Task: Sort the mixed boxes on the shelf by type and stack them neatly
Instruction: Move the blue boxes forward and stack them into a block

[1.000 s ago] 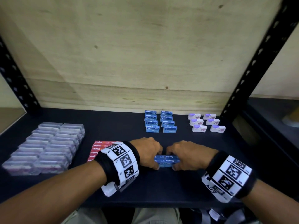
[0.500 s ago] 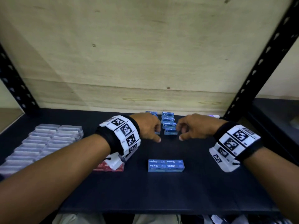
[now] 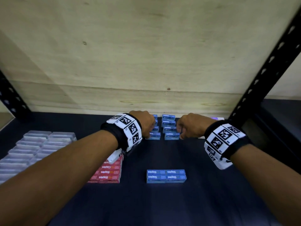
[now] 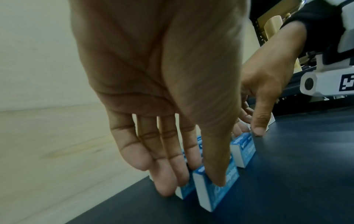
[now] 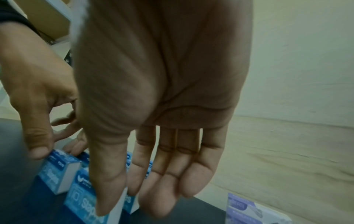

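Note:
Two columns of blue staple boxes stand at the back of the dark shelf (image 3: 162,203). My left hand (image 3: 147,133) reaches over the left column; its thumb (image 4: 216,174) lies on the front face of the nearest blue box (image 4: 216,191), with the fingers (image 4: 166,183) down behind it and at its end. My right hand (image 3: 180,133) does the same on the right column's nearest blue box (image 5: 84,204), thumb (image 5: 105,189) in front, fingers (image 5: 159,201) behind. A flat block of blue boxes (image 3: 166,176) lies nearer me.
Red staple boxes (image 3: 108,172) are stacked under my left wrist. Rows of clear plastic boxes (image 3: 35,144) fill the left side. White and purple boxes (image 5: 247,210) sit at the back right, mostly hidden by my right hand. Black uprights frame both sides.
Both hands let go of the near blue block, moved to the back columns and came down onto the front box of each column.

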### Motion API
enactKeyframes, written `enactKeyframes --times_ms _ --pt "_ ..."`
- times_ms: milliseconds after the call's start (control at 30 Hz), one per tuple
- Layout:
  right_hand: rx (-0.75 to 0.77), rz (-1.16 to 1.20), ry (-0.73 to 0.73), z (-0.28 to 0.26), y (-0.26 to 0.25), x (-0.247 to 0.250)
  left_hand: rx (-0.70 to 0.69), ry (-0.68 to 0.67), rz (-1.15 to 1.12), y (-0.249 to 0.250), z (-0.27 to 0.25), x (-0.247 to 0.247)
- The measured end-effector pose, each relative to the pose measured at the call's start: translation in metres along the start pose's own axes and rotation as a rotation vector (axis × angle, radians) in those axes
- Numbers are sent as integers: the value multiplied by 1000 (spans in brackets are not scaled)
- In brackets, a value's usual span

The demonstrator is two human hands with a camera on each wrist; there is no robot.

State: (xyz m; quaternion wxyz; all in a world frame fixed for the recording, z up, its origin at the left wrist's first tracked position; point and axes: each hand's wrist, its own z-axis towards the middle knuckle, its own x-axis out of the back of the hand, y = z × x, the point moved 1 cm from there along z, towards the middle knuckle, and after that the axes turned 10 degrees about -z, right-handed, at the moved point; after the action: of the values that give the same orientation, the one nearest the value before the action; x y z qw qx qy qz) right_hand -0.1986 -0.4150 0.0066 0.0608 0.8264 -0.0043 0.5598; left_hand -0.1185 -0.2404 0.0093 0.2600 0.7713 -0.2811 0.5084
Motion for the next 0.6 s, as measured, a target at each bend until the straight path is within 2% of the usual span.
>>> enactKeyframes --times_ms 367,600 --pt "18 2 -4 -4 -2 0 -11 -12 8 2 1 -3" --pt "53 -18 2 -18 -6 -7 -51 -98 -18 6 -16 -5"
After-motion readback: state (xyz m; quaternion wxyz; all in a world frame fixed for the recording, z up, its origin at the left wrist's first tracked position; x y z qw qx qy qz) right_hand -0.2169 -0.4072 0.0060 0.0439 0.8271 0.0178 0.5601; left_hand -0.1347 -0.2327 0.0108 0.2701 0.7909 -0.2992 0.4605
